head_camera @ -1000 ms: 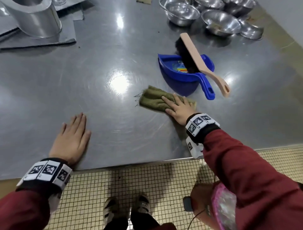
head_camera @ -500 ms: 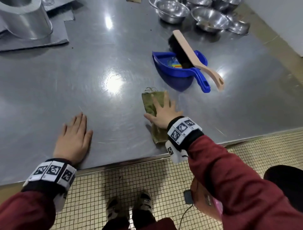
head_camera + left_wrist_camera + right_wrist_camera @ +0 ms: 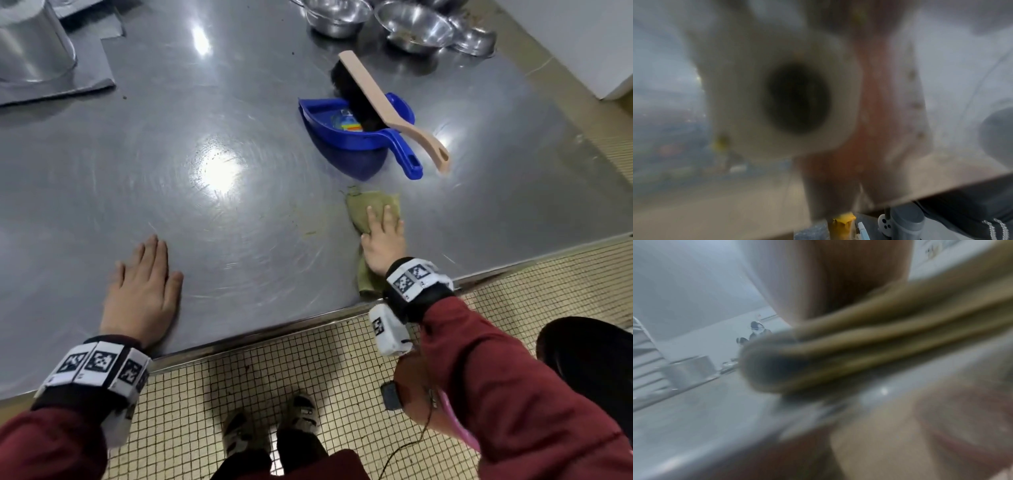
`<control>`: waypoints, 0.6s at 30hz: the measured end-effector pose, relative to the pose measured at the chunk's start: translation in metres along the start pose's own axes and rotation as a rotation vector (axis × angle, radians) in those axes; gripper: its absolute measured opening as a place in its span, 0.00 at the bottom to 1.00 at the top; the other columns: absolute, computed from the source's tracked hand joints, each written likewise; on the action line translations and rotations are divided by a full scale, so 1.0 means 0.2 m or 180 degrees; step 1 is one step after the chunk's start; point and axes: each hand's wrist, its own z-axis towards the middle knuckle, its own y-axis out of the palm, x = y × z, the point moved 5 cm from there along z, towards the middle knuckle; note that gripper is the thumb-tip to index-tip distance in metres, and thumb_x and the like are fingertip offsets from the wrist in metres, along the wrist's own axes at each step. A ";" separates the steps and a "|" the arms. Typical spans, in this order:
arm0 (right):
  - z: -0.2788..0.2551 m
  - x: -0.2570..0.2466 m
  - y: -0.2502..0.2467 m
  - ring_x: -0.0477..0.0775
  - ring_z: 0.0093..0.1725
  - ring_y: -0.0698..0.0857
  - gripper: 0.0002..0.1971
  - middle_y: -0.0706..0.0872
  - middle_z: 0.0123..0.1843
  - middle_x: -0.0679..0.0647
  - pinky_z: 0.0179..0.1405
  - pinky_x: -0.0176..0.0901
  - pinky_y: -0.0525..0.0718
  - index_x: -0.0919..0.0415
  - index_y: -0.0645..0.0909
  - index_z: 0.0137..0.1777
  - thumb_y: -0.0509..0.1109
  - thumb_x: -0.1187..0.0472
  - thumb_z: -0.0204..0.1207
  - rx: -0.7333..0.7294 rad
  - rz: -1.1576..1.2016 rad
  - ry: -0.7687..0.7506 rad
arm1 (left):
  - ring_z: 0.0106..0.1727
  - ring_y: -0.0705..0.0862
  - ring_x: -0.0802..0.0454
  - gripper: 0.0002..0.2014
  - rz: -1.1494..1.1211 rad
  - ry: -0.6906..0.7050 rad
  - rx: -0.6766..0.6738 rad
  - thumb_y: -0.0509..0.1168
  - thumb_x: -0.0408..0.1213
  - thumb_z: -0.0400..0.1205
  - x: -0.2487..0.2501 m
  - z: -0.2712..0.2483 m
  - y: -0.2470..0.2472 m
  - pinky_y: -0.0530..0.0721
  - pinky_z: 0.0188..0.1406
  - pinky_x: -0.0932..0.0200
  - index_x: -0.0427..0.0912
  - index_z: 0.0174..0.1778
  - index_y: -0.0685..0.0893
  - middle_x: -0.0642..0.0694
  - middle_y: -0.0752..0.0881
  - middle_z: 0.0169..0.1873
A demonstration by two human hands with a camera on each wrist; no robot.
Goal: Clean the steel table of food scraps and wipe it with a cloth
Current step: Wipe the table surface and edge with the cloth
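Sliding rightward along the table's [image 3: 239,85] near edge, the olive cloth [image 3: 371,209] sits under the right hand [image 3: 382,245], fingers flat, pressing rather than gripping. Left hand [image 3: 142,294] lies flat, holding nothing, likely bracing.

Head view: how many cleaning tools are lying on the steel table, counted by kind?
Blue dustpan: 1
Brush, lying across the dustpan: 1
Green cloth: 1
Total: 3

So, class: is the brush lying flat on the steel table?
No: the beige-handled black-bristled brush rests across the blue plastic dustpan.
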 end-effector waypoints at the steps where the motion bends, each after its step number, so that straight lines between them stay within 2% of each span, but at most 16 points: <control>1: -0.03 -0.06 0.06 0.67 0.83 0.41 0.30 0.39 0.85 0.60 0.82 0.61 0.43 0.54 0.45 0.84 0.45 0.51 0.83 -0.0024 -0.0072 -0.0053 | 0.83 0.48 0.48 0.36 0.0002 -0.0001 0.0022 0.36 0.54 0.79 0.00 0.00 0.00 0.45 0.79 0.44 0.37 0.81 0.50 0.44 0.49 0.82; 2: -0.07 -0.15 0.11 0.68 0.83 0.40 0.30 0.38 0.85 0.58 0.82 0.64 0.44 0.54 0.45 0.84 0.43 0.49 0.82 -0.0085 -0.0115 -0.0191 | 0.83 0.48 0.48 0.36 -0.0006 0.0002 0.0045 0.36 0.53 0.79 0.00 0.00 0.00 0.45 0.79 0.44 0.37 0.81 0.51 0.44 0.49 0.82; 4: -0.18 -0.35 0.18 0.68 0.82 0.37 0.30 0.35 0.84 0.54 0.81 0.66 0.44 0.53 0.42 0.84 0.46 0.51 0.83 -0.0272 0.0029 -0.0512 | 0.83 0.49 0.47 0.36 -0.0028 0.0017 0.0049 0.36 0.54 0.78 0.00 0.00 0.00 0.45 0.79 0.44 0.36 0.81 0.51 0.43 0.50 0.82; 7: -0.31 -0.53 0.15 0.63 0.83 0.38 0.30 0.37 0.85 0.54 0.82 0.58 0.41 0.52 0.43 0.84 0.51 0.60 0.84 -0.0340 0.0480 -0.0788 | 0.82 0.51 0.44 0.36 0.0015 0.0040 0.0090 0.37 0.53 0.78 0.00 0.00 0.00 0.48 0.78 0.42 0.35 0.81 0.53 0.41 0.52 0.82; 9: -0.32 -0.51 0.06 0.60 0.84 0.47 0.29 0.46 0.85 0.56 0.82 0.50 0.46 0.55 0.51 0.83 0.52 0.66 0.83 -0.0313 0.0899 -0.0855 | 0.82 0.51 0.43 0.36 0.0037 0.0054 0.0123 0.37 0.53 0.79 0.00 0.01 0.00 0.49 0.78 0.41 0.34 0.80 0.53 0.40 0.53 0.82; 10: -0.32 -0.48 0.00 0.60 0.83 0.55 0.28 0.54 0.85 0.57 0.80 0.46 0.52 0.56 0.56 0.82 0.52 0.67 0.82 -0.0274 0.1195 -0.0781 | 0.82 0.51 0.43 0.36 0.0033 0.0056 0.0113 0.37 0.53 0.79 0.00 0.01 0.00 0.49 0.78 0.41 0.34 0.80 0.53 0.40 0.52 0.82; 12: -0.29 -0.39 -0.12 0.62 0.76 0.70 0.25 0.70 0.79 0.60 0.71 0.41 0.64 0.56 0.65 0.79 0.54 0.67 0.82 -0.0091 0.1581 -0.0537 | 0.82 0.51 0.43 0.36 0.0027 0.0056 0.0097 0.37 0.53 0.79 0.00 0.01 0.00 0.49 0.78 0.41 0.34 0.81 0.52 0.41 0.52 0.82; 13: -0.28 -0.34 -0.18 0.64 0.73 0.73 0.24 0.74 0.75 0.62 0.67 0.40 0.65 0.56 0.68 0.78 0.55 0.67 0.82 0.0061 0.1611 -0.0416 | 0.82 0.51 0.43 0.36 0.0034 0.0055 0.0105 0.37 0.53 0.79 0.00 0.01 0.00 0.49 0.78 0.41 0.34 0.81 0.52 0.41 0.52 0.82; 16: -0.22 -0.21 -0.32 0.68 0.70 0.74 0.23 0.78 0.72 0.65 0.66 0.44 0.67 0.58 0.69 0.77 0.54 0.66 0.82 0.0433 0.1479 -0.0083 | 0.82 0.51 0.43 0.36 0.0063 0.0050 0.0116 0.36 0.53 0.79 0.00 0.01 0.00 0.49 0.78 0.41 0.35 0.81 0.52 0.41 0.52 0.82; 18: -0.16 -0.13 -0.35 0.69 0.72 0.72 0.23 0.73 0.75 0.65 0.68 0.50 0.69 0.59 0.64 0.79 0.54 0.64 0.83 0.0482 0.1266 0.0017 | 0.82 0.51 0.43 0.36 0.0044 0.0040 0.0097 0.36 0.53 0.79 -0.01 0.00 0.00 0.49 0.78 0.41 0.35 0.81 0.52 0.41 0.52 0.82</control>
